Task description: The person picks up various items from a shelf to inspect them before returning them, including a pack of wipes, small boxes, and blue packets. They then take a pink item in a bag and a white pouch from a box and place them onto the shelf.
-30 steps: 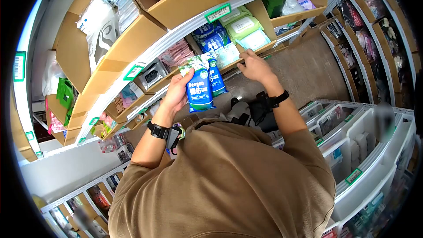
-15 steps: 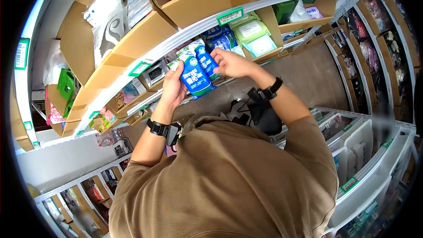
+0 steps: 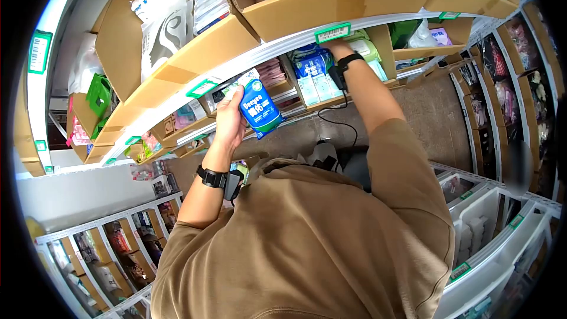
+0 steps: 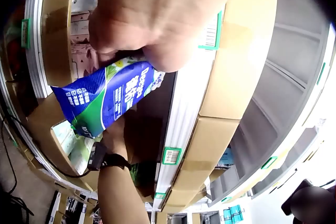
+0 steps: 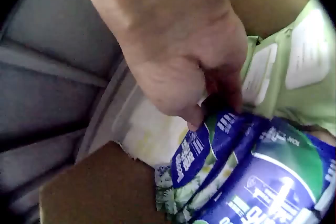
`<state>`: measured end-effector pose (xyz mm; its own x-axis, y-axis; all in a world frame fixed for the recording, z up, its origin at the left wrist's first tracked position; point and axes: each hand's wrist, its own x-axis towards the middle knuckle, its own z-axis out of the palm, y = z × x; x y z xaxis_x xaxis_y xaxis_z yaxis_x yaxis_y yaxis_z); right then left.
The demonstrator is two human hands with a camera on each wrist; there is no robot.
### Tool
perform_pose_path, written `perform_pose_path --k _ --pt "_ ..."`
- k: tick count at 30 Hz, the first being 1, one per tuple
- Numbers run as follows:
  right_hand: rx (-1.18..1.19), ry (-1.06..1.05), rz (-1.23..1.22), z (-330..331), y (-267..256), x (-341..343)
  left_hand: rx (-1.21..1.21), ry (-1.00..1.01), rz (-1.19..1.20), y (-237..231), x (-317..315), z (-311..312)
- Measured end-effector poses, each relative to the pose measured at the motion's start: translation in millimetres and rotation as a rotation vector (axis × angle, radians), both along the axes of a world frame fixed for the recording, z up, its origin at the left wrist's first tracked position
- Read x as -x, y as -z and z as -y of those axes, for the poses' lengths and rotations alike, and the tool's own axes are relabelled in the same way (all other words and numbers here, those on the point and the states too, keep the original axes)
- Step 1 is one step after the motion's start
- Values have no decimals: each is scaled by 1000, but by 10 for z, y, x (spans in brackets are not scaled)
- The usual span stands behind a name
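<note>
Since half a second ago, the right hand point(image 5: 190, 66) is no longer staying close beside the left hand point(image 3: 229, 119); it is now reaching deep into the box, and the second pack is no longer showing beside the left one. The two hands are working well apart. The left hand is clamping its thumb and fingers on the end of a blue wipes pack point(image 3: 260, 109), which is hanging tilted in front of the shelf. The right hand is pinching, as it seems, the upper edge of another blue pack point(image 5: 189, 158) inside the box; the fingertips are partly hiding, so I cannot tell how firmly.

Around it, more blue packs are lying in the cardboard box point(image 3: 383, 44), with pale blue packs point(image 3: 319, 87) standing at its front and green packs point(image 5: 310, 50) leaning just beside. A barcode label point(image 3: 332, 33) is hanging on the shelf edge point(image 4: 188, 98) above, and pink packs point(image 3: 271, 72) are filling the neighbouring box.

In my judgement, the person is now arranging a pack among its like ones. The next move is probably calling for seating it neatly, then for freeing the fingers without dragging its neighbours, while the left hand is keeping its own pack steady.
</note>
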<state>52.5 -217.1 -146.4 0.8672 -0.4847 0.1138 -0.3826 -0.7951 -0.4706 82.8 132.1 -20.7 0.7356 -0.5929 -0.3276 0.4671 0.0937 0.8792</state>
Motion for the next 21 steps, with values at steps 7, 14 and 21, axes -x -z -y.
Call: perform_pose_path --k 7,14,21 --pt "125 18 98 -219 -71 31 -351 33 102 48 -38 116" --pt "-1385 102 246 -945 -478 1101 -161 93 25 204 23 434" --pt "-1275 173 439 -835 -305 1118 -180 292 57 427 112 796"
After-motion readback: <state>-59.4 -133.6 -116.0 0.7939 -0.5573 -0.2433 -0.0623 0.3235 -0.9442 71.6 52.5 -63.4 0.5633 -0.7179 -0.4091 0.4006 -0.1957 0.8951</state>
